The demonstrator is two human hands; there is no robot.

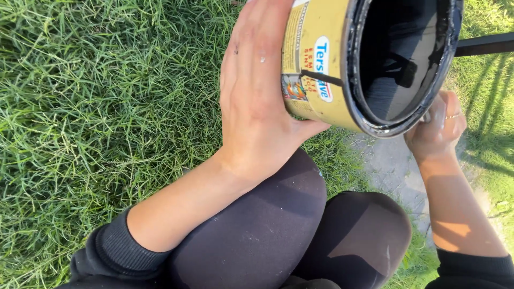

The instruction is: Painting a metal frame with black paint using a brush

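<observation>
Yellow paint can (pixel 316 64) with a black, messy rim is tipped on its side above the knees (pixel 300 235). Inside it looks dark and shiny. Left hand (pixel 257 101) lies flat against its side, holding it. Right hand (pixel 436 128) is curled shut below the rim; I cannot tell what it holds. Grass (pixel 96 107) spreads wide left of the can.

The paint can (pixel 321 64) runs off the edge at twelve o'clock — its rim hides the right hand's (pixel 436 131) fingers.
</observation>
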